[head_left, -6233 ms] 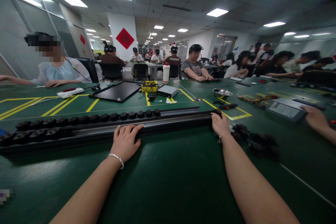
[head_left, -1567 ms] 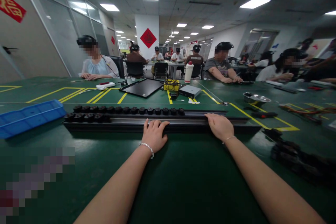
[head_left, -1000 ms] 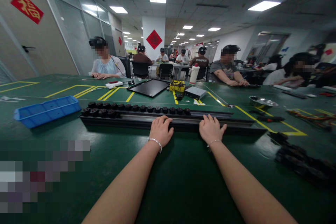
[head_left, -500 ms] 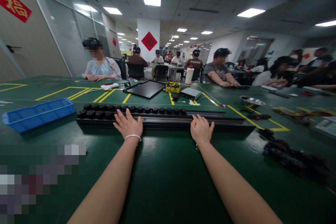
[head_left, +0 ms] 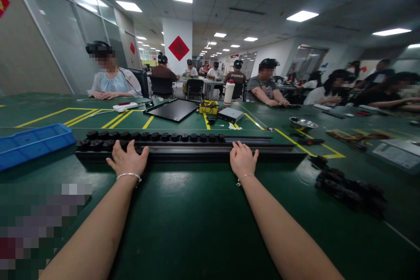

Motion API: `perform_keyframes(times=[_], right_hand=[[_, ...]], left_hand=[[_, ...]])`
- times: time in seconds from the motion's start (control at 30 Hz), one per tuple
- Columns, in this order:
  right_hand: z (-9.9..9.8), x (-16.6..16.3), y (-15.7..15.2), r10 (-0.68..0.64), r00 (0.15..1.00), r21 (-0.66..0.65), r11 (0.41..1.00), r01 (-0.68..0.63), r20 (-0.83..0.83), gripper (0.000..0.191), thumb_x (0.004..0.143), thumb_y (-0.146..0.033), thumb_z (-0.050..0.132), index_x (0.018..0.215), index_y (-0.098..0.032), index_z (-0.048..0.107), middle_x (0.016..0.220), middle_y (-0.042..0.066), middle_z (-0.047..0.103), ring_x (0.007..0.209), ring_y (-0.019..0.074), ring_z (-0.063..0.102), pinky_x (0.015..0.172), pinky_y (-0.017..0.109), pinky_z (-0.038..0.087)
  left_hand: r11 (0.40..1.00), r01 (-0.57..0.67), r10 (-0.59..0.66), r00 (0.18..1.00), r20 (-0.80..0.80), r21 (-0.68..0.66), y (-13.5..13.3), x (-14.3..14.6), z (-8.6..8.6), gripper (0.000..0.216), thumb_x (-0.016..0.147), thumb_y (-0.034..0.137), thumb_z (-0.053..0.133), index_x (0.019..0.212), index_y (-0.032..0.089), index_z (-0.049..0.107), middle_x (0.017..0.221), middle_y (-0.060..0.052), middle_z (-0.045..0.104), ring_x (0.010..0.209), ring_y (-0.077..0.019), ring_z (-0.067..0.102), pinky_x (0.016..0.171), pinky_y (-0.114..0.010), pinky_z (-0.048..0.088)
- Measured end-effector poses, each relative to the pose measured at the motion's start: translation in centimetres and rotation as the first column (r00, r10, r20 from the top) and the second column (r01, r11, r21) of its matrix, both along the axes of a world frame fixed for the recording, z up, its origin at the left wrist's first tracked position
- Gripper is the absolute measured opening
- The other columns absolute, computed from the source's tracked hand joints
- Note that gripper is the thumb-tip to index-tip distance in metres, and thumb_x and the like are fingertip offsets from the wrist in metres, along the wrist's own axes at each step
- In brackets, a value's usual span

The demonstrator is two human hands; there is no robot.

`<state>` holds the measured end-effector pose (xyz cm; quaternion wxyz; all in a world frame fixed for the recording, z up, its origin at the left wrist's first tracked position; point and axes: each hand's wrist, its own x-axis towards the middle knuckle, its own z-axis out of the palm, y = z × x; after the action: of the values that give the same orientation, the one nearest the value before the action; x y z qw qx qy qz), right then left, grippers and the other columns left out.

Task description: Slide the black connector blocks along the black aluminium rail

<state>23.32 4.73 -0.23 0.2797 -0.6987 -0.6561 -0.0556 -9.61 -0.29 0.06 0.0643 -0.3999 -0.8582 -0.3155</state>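
Note:
A long black rail assembly (head_left: 187, 154) lies crosswise before me, with grooves along its length. Small black knobby round parts (head_left: 165, 137) sit in a row along its far groove, and several more fill the left end of the nearer one. My left hand (head_left: 130, 159) is open, fingers spread over the rail's near edge, the tips reaching the nearer round parts. Farther right, my right hand (head_left: 243, 159) has its fingers bent over the rail's near edge, close together, with the thumb apart. Its fingertips are partly hidden.
A blue tray (head_left: 36, 142) stands left of the rail. Black clustered parts (head_left: 351, 188) lie to the right. Beyond are a metal bowl (head_left: 302, 123), a flat black panel (head_left: 172, 109), a grey box (head_left: 230, 115) and a white bottle (head_left: 229, 92). People sit around the green table (head_left: 187, 223).
My left hand has slid left along the rail toward its left end, fingers still spread. My right hand stays at the same part of the rail. The whole view has shifted left.

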Motion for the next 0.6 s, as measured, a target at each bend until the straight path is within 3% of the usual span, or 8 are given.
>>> perform_keyframes(times=[0.3, 0.6], right_hand=[[-0.06, 0.19, 0.12, 0.012, 1.000, 0.050, 0.999, -0.012, 0.000, 0.043, 0.087, -0.032, 0.028, 0.117, -0.025, 0.058, 0.129, 0.003, 0.052, 0.110, 0.0224, 0.046, 0.105, 0.053, 0.007], [0.10, 0.17, 0.07, 0.006, 1.000, 0.031, 0.999, -0.006, 0.010, 0.043, 0.087, -0.032, 0.029, 0.118, -0.026, 0.058, 0.129, 0.003, 0.051, 0.109, 0.0233, 0.047, 0.105, 0.052, 0.008]], left_hand=[[1.000, -0.002, 0.002, 1.000, -0.016, 0.023, 0.05, -0.45, -0.10, 0.057, 0.077, 0.059, 0.032, 0.115, 0.023, 0.056, 0.140, -0.013, 0.029, 0.129, -0.0362, 0.025, 0.103, -0.059, 0.016], [0.999, -0.018, 0.018, 0.999, -0.027, -0.026, -0.22, -0.01, 0.40, 0.054, 0.081, 0.057, 0.030, 0.117, 0.022, 0.051, 0.143, -0.009, 0.020, 0.129, -0.0322, 0.024, 0.104, -0.054, 0.016]])
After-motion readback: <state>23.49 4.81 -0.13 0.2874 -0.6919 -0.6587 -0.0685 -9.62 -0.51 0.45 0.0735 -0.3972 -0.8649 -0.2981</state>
